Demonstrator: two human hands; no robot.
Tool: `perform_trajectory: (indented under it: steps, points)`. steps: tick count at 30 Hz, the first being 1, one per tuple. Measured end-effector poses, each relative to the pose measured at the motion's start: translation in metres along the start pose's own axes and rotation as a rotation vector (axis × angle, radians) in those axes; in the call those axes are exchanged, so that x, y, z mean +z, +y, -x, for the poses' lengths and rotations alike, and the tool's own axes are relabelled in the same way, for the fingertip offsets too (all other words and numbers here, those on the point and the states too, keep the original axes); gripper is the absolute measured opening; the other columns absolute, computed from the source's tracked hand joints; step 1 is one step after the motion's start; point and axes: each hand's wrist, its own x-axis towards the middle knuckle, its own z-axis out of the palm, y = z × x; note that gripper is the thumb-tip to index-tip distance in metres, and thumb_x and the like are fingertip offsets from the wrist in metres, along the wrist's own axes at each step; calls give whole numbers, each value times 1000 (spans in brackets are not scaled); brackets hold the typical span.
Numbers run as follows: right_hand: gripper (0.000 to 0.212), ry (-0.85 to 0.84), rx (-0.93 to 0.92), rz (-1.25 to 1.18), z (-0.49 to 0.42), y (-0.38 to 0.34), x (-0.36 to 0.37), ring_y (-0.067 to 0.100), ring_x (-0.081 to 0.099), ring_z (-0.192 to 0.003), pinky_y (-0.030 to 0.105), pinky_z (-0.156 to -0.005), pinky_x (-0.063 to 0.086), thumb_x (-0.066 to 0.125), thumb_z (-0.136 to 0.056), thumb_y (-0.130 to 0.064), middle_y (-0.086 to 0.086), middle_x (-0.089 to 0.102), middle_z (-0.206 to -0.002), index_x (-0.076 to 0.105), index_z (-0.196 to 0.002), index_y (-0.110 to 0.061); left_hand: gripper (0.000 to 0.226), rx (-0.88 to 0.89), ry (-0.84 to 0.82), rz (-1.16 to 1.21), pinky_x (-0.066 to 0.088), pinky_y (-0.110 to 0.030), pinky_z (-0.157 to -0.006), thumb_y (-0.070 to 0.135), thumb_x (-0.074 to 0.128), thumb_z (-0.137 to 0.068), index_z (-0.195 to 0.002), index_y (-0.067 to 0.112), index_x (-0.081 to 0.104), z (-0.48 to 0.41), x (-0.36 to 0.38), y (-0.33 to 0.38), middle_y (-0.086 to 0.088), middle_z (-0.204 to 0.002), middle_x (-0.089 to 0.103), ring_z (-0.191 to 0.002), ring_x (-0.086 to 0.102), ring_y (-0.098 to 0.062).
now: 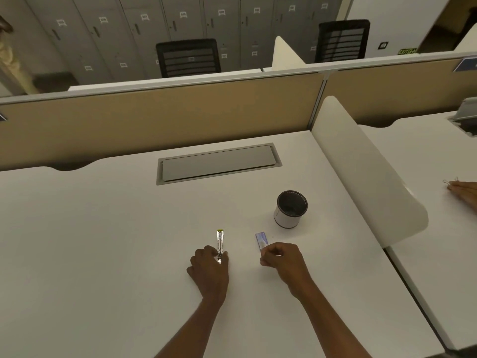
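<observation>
A slim silver stapler (220, 242) with a yellow-green tip lies on the white desk (103, 241), pointing away from me. My left hand (209, 270) holds its near end between thumb and fingers. To the right lies a small blue and white box (261, 240). My right hand (280, 259) pinches the near end of that box with curled fingers. Both forearms reach in from the bottom edge.
A white cup (290, 209) with a dark inside stands beyond the box. A grey cable hatch (218, 162) sits in the desk's back. A curved white divider (361, 171) bounds the right side. Another person's hand (464, 191) rests on the neighbouring desk beside a paper clip.
</observation>
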Motion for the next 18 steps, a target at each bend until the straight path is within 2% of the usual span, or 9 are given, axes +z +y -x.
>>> perform_trajectory:
  steps: [4,7,9,11,14,16,18]
  points:
    - [10,-12,-16,9,5,-1,-1,21,79,-73,36,-86,60,69,-83,-5,9,79,-76,77,-78,-8,10,25,22,30,36,-40,-75,21,77,-85,-88,17,69,2,-2,-3,-4,-90,64,-89,61,-32]
    - [10,-19,-21,8,8,-2,-1,21,78,-76,39,-89,61,70,-79,-2,8,79,-76,77,-77,-9,9,74,38,67,34,-38,-73,16,73,-87,-87,20,64,5,-9,-8,2,-84,62,-84,59,-29]
    - [6,-19,-25,40,9,-3,1,19,76,-82,35,-87,58,76,-75,-7,4,79,-78,78,-75,-12,13,132,20,86,37,-40,-72,17,69,-89,-86,24,59,7,-16,-13,7,-76,61,-78,58,-26]
    - [5,-11,-27,70,9,-6,3,18,75,-86,31,-82,55,81,-73,-12,1,79,-81,78,-75,-15,17,190,4,152,45,-44,-69,18,67,-91,-85,27,55,9,-22,-18,7,-70,62,-70,59,-24]
    - [6,-28,-74,73,10,-12,7,21,75,-83,33,-81,57,80,-72,-12,2,78,-80,76,-75,-16,12,207,-24,336,54,-47,-68,21,66,-96,-94,30,60,10,-29,-27,7,-77,65,-73,64,-19]
    - [4,-40,-123,93,10,-16,10,22,75,-78,38,-84,59,78,-74,-12,4,78,-78,76,-75,-15,8,214,-43,419,56,-45,-73,22,68,-98,-100,29,65,10,-33,-31,7,-85,67,-80,65,-16]
    - [3,-41,-168,101,11,-21,14,21,75,-83,37,-86,58,78,-76,-11,4,78,-77,77,-74,-13,8,225,-69,497,55,-42,-74,20,71,-97,-99,27,69,7,-39,-33,6,-86,68,-80,65,-16]
